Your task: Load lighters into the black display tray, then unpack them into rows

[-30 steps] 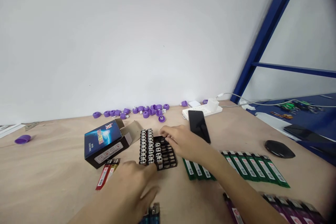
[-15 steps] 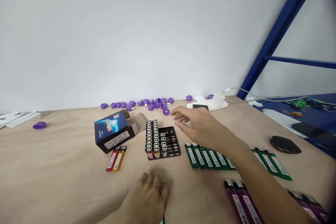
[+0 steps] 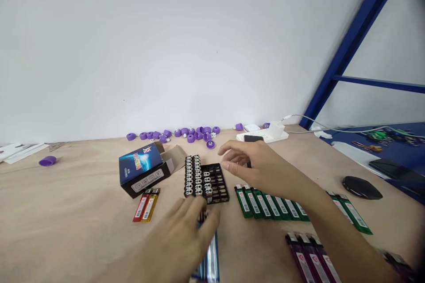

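The left hand (image 3: 179, 241) sits over blue lighters (image 3: 212, 261); the right hand (image 3: 257, 166) hovers beside a black lighter tray (image 3: 217, 177).

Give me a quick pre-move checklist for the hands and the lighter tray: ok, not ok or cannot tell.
1. Left hand gripping the blue lighters: cannot tell, the fingers and blur hide the contact.
2. Right hand clear of the tray: ok, fingers are above its far side, apparently not touching.
3. Free slots in the tray: ok, the right-hand columns show open slots.
4. Upright lighters seated in the tray: ok, they stand in tight rows.
5. Green lighters clear of the tray: ok, they lie side by side to its right.
6. Red and yellow lighters clear of the box: ok, they lie flat just in front of it.
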The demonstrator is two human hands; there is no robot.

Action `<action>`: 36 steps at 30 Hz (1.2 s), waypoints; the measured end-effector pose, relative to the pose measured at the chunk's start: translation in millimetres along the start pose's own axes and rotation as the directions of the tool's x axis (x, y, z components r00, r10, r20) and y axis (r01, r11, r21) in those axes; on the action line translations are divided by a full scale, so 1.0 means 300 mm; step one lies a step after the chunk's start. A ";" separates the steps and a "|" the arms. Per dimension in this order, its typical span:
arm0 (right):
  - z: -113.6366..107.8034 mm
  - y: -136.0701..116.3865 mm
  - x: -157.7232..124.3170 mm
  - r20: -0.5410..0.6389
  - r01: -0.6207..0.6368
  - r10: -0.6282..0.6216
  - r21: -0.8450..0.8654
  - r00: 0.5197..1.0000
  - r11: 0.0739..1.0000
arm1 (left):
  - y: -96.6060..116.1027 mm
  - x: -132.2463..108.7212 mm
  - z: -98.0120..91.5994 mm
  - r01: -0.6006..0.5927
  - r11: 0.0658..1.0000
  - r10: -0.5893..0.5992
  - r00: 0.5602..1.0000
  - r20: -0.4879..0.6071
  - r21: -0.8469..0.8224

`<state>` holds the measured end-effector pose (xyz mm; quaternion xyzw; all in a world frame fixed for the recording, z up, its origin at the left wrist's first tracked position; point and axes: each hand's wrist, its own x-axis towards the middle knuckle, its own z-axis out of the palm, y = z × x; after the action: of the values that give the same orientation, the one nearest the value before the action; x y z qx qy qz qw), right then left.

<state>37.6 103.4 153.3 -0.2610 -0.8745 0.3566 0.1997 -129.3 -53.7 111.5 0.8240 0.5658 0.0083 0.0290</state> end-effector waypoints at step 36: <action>0.256 0.230 0.118 -0.131 -0.108 0.107 -0.002 0.986 0.994 | -0.176 0.105 0.089 -0.036 0.999 0.023 0.949 -0.315 -0.036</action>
<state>-9.5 126.7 57.8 -0.3314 -0.8458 0.3450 0.2360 -166.0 -6.6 81.2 0.8197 0.5506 0.1515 -0.0445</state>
